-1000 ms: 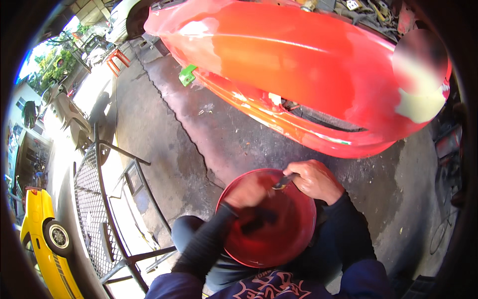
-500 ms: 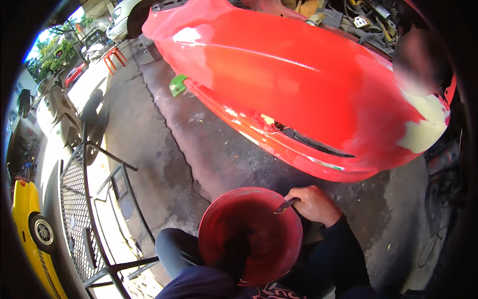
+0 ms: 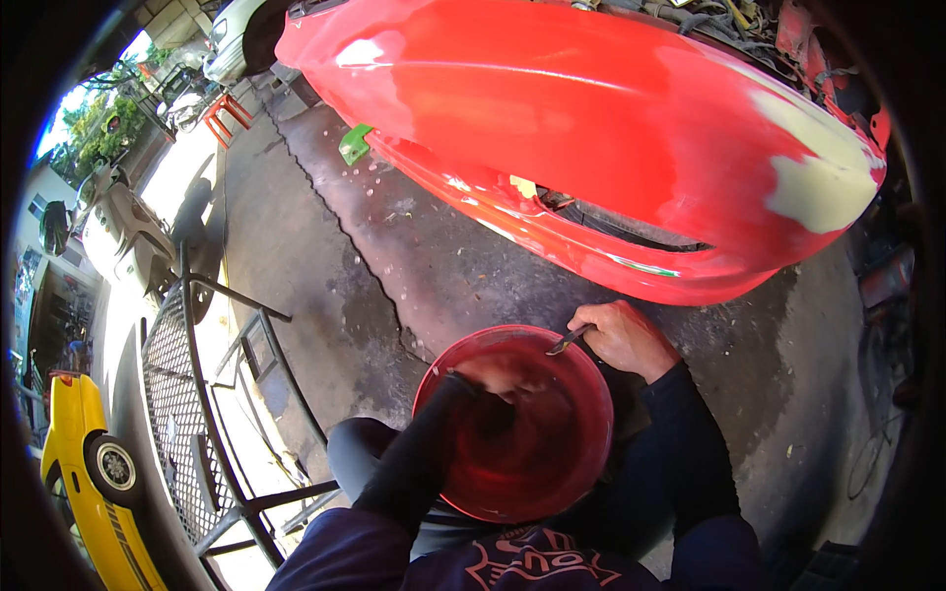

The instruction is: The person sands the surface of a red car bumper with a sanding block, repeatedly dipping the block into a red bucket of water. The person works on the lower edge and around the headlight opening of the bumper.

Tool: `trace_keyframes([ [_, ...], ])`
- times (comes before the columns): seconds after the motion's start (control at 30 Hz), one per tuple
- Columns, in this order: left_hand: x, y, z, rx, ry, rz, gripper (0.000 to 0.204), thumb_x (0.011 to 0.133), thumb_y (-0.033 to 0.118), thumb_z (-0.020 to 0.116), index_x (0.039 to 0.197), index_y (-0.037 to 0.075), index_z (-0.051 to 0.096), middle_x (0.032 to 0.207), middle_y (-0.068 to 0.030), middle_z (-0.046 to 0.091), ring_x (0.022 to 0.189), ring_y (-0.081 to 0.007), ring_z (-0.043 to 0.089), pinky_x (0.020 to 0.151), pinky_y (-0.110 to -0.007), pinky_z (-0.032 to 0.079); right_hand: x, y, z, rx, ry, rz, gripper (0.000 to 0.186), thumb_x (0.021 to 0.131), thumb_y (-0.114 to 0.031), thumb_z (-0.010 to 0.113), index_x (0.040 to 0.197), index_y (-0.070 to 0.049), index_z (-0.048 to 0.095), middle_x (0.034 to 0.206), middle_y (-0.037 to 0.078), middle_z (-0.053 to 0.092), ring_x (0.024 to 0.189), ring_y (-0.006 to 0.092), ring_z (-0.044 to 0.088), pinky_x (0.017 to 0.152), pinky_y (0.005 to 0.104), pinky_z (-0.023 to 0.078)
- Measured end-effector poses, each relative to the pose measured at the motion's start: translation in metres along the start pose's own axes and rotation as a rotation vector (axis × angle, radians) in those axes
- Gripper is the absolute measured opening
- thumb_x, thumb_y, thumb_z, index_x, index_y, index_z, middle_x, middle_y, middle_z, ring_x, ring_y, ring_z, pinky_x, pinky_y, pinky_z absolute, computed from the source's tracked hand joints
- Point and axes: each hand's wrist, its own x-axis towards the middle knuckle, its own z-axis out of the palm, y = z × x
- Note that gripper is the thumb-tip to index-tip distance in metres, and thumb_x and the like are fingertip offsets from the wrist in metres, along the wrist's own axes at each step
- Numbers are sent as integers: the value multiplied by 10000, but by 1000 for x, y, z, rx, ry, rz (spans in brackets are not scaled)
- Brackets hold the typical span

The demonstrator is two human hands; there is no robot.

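A red bucket (image 3: 562, 443) with murky contents sits between my knees. My right hand (image 3: 616, 335) is at its upper-right rim, fingers closed on a short, dark, narrow piece (image 3: 568, 339) with a metallic end. My left hand (image 3: 498, 379) is down inside the bucket, blurred and partly shaded, so what its fingers hold is unclear. Ahead of me lies a large red car body front (image 3: 552, 118), bumper nearest, with a pale filler patch (image 3: 818, 192) at its right end and a green piece (image 3: 355, 145) by its left.
A black metal frame with mesh (image 3: 177, 433) stands left, near a yellow car (image 3: 69, 443) and a pale scooter body (image 3: 123, 231). Farther back are a red stool (image 3: 225, 116) and a white car (image 3: 232, 44). Cracked concrete floor (image 3: 296, 325) lies between me and the red body.
Half a second ago my left hand was deep in the bucket, out of sight; it has risen partly into view. My right hand stays at the rim. The view has shifted slightly.
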Motion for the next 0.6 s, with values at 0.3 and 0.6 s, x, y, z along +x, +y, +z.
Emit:
trace_keyframes([
  [0.3,112,-150,86,541,320,-355,328,991,161,596,1280,24,668,1195,-107,726,1120,-233,687,983,-387,554,12,9,6,112,-92,-21,219,844,-81,595,988,-8,743,963,254,726,964,422,707,825,478,547],
  [0.6,-82,29,17,-681,284,334,342,944,120,604,1261,20,682,1239,-93,723,1148,-225,666,1056,-405,503,14,16,7,94,-91,-35,260,844,7,560,1027,8,744,971,228,749,941,367,734,853,408,560],
])
